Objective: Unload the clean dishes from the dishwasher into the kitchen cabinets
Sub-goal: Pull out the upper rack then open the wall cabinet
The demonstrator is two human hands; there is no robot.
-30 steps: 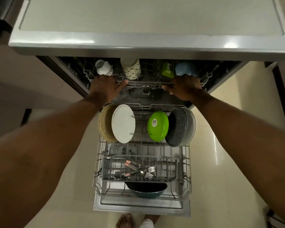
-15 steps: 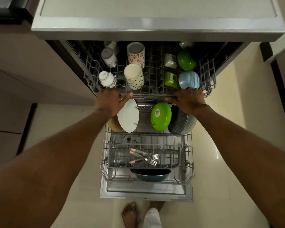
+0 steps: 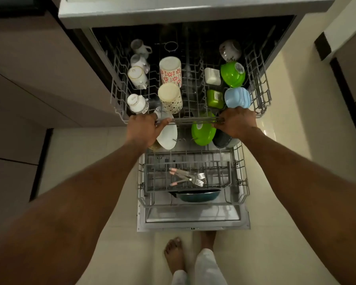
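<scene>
The dishwasher stands open with both racks drawn out. My left hand [image 3: 143, 129] and my right hand [image 3: 235, 123] each grip the front bar of the upper rack [image 3: 193, 119]. That rack carries white mugs [image 3: 137, 77], two patterned tumblers [image 3: 170, 97], a green bowl [image 3: 232, 74], a blue bowl [image 3: 237, 97] and small green and white containers. Below it, the lower rack [image 3: 243, 177] holds a white plate [image 3: 168, 134], a green plate [image 3: 203, 133], a dark pan, several forks [image 3: 188, 177] and a teal pan [image 3: 197, 195].
The lowered dishwasher door [image 3: 193, 223] lies on the cream tile floor in front of my bare feet [image 3: 174, 254]. Brown cabinet fronts [image 3: 39, 79] run along the left. The countertop edge [image 3: 152, 9] overhangs the machine. Dark-edged cabinets stand at the right.
Both hands have pulled the upper rack out towards me, so its mugs, tumblers and bowls have come into full view. The rack now covers the tops of the plates below.
</scene>
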